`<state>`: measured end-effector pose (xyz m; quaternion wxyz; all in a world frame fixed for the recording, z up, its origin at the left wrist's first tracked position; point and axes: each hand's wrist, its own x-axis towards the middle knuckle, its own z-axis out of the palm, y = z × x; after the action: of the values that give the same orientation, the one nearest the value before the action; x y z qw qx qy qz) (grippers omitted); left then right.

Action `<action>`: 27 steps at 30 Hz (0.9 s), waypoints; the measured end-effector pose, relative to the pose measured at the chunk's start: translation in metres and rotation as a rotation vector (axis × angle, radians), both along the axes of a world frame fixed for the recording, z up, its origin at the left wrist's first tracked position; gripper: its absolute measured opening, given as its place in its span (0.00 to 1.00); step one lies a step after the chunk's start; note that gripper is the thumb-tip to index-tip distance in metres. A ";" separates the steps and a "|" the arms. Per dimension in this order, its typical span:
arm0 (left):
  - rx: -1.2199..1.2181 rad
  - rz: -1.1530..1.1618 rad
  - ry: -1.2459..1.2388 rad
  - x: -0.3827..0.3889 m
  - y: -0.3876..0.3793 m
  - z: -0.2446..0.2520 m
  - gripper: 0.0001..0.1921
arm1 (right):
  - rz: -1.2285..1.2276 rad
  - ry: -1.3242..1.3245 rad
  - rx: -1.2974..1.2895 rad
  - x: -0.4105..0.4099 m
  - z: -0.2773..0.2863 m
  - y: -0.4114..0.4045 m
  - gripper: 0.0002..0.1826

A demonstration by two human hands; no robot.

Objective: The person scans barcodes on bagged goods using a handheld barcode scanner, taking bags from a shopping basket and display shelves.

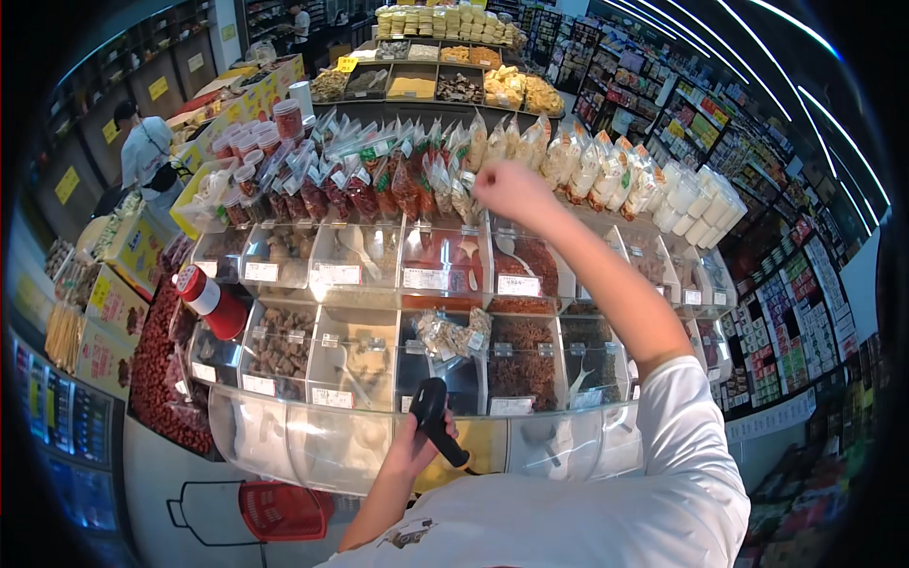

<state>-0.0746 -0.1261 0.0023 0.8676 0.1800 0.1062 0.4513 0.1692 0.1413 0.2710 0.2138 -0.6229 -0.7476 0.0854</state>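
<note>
My left hand (417,446) grips the handle of a black handheld barcode scanner (430,408) near the front of a spice counter. Its cable end points down towards my shirt. My right hand (517,190) is stretched far forward, slightly blurred, its fingers curled over the back row of clear packed bags. Beneath and left of that hand stands a bag of pale dried goods (465,202); whether the fingers touch it is hidden. To its right are bags of pale pieces (581,170). A small clear bag of dried slices (444,334) lies on the lids below.
Hinged clear lids cover the spice bins (355,255) in tiers before me. A red-and-white canister (209,302) tilts at the left. On the floor sits a red shopping basket (284,510). Another person (145,156) stands beyond the counter's left side. Plastic-wrapped white rolls (699,206) stand far right.
</note>
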 end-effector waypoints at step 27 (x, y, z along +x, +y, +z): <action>-0.239 0.119 0.064 -0.033 0.009 -0.047 0.24 | -0.429 0.158 -0.435 0.035 -0.064 0.248 0.10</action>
<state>-0.1077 -0.1171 -0.0445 0.8506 0.0831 0.1973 0.4803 0.2038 0.3893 0.2075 0.1460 -0.7891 -0.5442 0.2445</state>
